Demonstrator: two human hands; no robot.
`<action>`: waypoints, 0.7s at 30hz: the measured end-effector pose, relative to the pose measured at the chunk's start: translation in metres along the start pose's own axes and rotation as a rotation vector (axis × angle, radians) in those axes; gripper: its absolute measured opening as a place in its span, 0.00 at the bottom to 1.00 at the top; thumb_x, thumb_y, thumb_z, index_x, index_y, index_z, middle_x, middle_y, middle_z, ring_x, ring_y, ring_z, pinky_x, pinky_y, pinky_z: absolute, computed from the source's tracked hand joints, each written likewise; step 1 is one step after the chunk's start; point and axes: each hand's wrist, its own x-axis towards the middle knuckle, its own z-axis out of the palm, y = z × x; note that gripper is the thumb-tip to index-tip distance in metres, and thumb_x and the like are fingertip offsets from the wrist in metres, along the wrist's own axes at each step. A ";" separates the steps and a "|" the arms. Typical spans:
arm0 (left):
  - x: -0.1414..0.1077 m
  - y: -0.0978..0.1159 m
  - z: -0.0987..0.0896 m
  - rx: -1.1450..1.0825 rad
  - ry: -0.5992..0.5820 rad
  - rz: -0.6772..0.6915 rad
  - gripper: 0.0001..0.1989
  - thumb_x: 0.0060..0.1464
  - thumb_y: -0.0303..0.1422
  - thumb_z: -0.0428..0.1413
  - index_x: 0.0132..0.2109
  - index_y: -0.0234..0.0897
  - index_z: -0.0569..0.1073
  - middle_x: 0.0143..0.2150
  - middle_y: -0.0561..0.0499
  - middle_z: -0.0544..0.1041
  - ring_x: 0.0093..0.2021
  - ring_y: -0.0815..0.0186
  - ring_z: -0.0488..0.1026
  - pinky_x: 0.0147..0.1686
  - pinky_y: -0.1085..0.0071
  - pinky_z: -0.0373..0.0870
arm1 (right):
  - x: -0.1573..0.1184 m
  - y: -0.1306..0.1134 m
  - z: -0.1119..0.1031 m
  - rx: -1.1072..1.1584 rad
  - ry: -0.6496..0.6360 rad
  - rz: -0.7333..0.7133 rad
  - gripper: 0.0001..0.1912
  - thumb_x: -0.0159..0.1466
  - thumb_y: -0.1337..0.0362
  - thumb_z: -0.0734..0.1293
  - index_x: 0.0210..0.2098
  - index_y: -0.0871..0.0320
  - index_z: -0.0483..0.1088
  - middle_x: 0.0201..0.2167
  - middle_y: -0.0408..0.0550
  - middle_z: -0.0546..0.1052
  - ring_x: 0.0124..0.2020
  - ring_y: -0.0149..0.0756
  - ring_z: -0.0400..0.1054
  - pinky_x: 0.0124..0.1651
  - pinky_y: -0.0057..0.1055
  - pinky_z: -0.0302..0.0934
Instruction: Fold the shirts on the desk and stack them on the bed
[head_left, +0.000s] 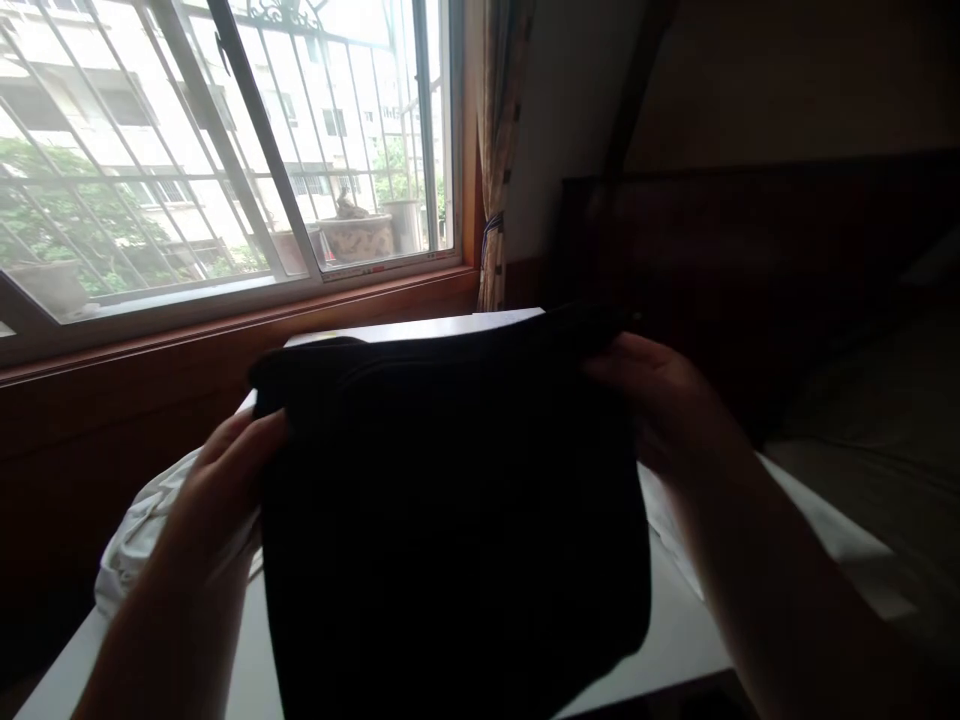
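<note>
A black piece of cloth (457, 520), perhaps a folded garment, hangs stretched between my two hands above a white table (667, 620). It is so dark that its exact kind and folds cannot be made out. My left hand (232, 470) grips its upper left edge, thumb on the near side. At the upper right corner, my right hand (652, 385) pinches the cloth, its fingers partly hidden in shadow. The lower part of the cloth drops toward me and covers the middle of the table.
White crumpled fabric (142, 530) lies at the table's left side. Behind the table are a wooden sill (375, 300), a barred window (300, 150) and a tied curtain (493, 200). A dark wooden headboard (712, 270) and a bed (877, 440) stand to the right.
</note>
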 end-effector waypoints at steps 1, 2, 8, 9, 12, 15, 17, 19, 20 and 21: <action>0.013 -0.005 0.007 -0.019 -0.066 -0.076 0.14 0.51 0.44 0.67 0.38 0.39 0.79 0.25 0.55 0.78 0.21 0.68 0.72 0.19 0.74 0.71 | 0.011 0.015 -0.002 0.014 -0.026 0.046 0.15 0.60 0.59 0.76 0.46 0.53 0.78 0.40 0.45 0.83 0.37 0.37 0.79 0.40 0.31 0.75; 0.027 -0.016 0.012 -0.015 -0.164 -0.160 0.18 0.49 0.43 0.69 0.41 0.37 0.80 0.29 0.52 0.81 0.24 0.66 0.76 0.23 0.73 0.74 | 0.023 0.033 -0.005 0.017 -0.050 0.083 0.17 0.60 0.59 0.77 0.47 0.55 0.78 0.42 0.47 0.83 0.39 0.38 0.79 0.42 0.32 0.75; 0.089 -0.134 0.000 0.299 -0.251 -0.306 0.33 0.53 0.41 0.67 0.62 0.34 0.68 0.45 0.41 0.81 0.41 0.57 0.82 0.41 0.63 0.80 | 0.076 0.158 -0.020 -0.424 -0.099 0.319 0.27 0.64 0.62 0.70 0.62 0.57 0.68 0.50 0.54 0.81 0.47 0.44 0.78 0.48 0.38 0.74; 0.093 -0.151 -0.006 0.408 -0.148 -0.285 0.34 0.54 0.40 0.66 0.63 0.32 0.66 0.47 0.38 0.80 0.42 0.57 0.82 0.43 0.60 0.80 | 0.077 0.174 -0.021 -0.587 -0.097 0.307 0.29 0.64 0.63 0.69 0.64 0.57 0.67 0.53 0.55 0.80 0.49 0.45 0.77 0.52 0.40 0.73; 0.100 -0.180 -0.018 0.546 -0.031 -0.215 0.32 0.55 0.37 0.63 0.64 0.31 0.65 0.58 0.30 0.74 0.50 0.50 0.80 0.50 0.50 0.78 | 0.072 0.205 -0.020 -0.830 -0.099 0.257 0.30 0.64 0.64 0.68 0.65 0.59 0.67 0.62 0.58 0.73 0.59 0.49 0.71 0.64 0.45 0.64; 0.102 -0.182 -0.015 0.632 -0.062 -0.070 0.26 0.57 0.38 0.62 0.61 0.37 0.71 0.64 0.36 0.70 0.63 0.47 0.71 0.63 0.46 0.68 | 0.062 0.218 -0.015 -0.951 -0.131 0.104 0.26 0.67 0.64 0.65 0.64 0.58 0.70 0.66 0.57 0.68 0.66 0.49 0.63 0.71 0.46 0.55; 0.100 -0.181 -0.002 0.753 -0.194 0.133 0.23 0.61 0.39 0.58 0.62 0.42 0.73 0.67 0.41 0.69 0.70 0.49 0.64 0.70 0.49 0.59 | 0.056 0.222 -0.007 -1.051 -0.201 -0.063 0.24 0.69 0.62 0.62 0.63 0.59 0.71 0.67 0.57 0.68 0.68 0.48 0.60 0.73 0.46 0.52; 0.095 -0.184 0.018 0.912 -0.376 0.333 0.23 0.65 0.40 0.53 0.65 0.45 0.71 0.71 0.44 0.66 0.74 0.51 0.57 0.72 0.49 0.53 | 0.051 0.224 0.003 -1.099 -0.336 -0.197 0.24 0.72 0.59 0.60 0.64 0.59 0.71 0.68 0.57 0.68 0.71 0.48 0.57 0.75 0.47 0.47; 0.092 -0.188 0.028 0.988 -0.461 0.395 0.23 0.67 0.40 0.51 0.67 0.46 0.70 0.72 0.45 0.65 0.75 0.51 0.54 0.73 0.48 0.49 | 0.050 0.226 0.007 -1.109 -0.418 -0.232 0.25 0.73 0.57 0.59 0.65 0.58 0.70 0.69 0.56 0.68 0.72 0.47 0.56 0.76 0.48 0.44; 0.090 -0.193 0.037 1.052 -0.526 0.418 0.24 0.68 0.40 0.50 0.68 0.46 0.69 0.74 0.46 0.63 0.76 0.50 0.51 0.74 0.46 0.45 | 0.049 0.228 0.011 -1.120 -0.496 -0.243 0.26 0.74 0.55 0.58 0.66 0.58 0.69 0.69 0.55 0.67 0.73 0.47 0.54 0.76 0.49 0.41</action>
